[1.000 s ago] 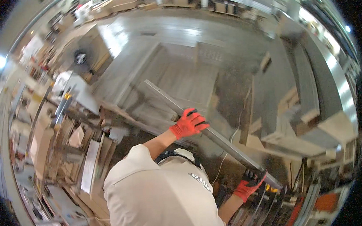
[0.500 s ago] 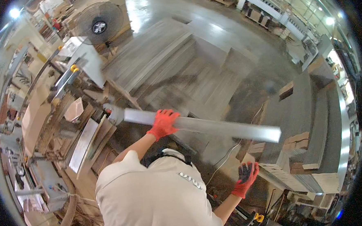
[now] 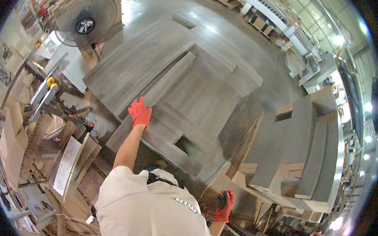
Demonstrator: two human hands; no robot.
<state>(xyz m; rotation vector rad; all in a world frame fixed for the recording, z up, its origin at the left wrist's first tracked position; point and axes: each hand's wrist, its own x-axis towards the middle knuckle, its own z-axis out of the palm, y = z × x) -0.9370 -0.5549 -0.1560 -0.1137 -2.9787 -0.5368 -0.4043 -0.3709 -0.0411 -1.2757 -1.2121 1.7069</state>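
My left hand [image 3: 140, 112], in a red glove, reaches forward with its fingers apart. It rests at the near end of a long grey wood-grain strip [image 3: 172, 78] lying on a stack of matching boards [image 3: 131, 69]. Whether the fingertips press on the strip is hard to tell. Low on the right, my right hand [image 3: 224, 206] is raised in a red glove with a dark palm. Its fingers are loosely bent and nothing shows in them. A rectangular cut-out [image 3: 186, 143] opens in a board at the near side of the stack.
Another pile of grey boards [image 3: 263, 142] stands at the right. A pale cable [image 3: 229, 160] runs over the floor between the piles. Leftward are a black fan [image 3: 86, 25], a rack with boards [image 3: 67, 163] and a machine arm with yellow knobs [image 3: 50, 82].
The long strip held crosswise in my left hand is now down on the stack, pointing away from me. My left hand has moved forward and left; my right hand is lower and further left.
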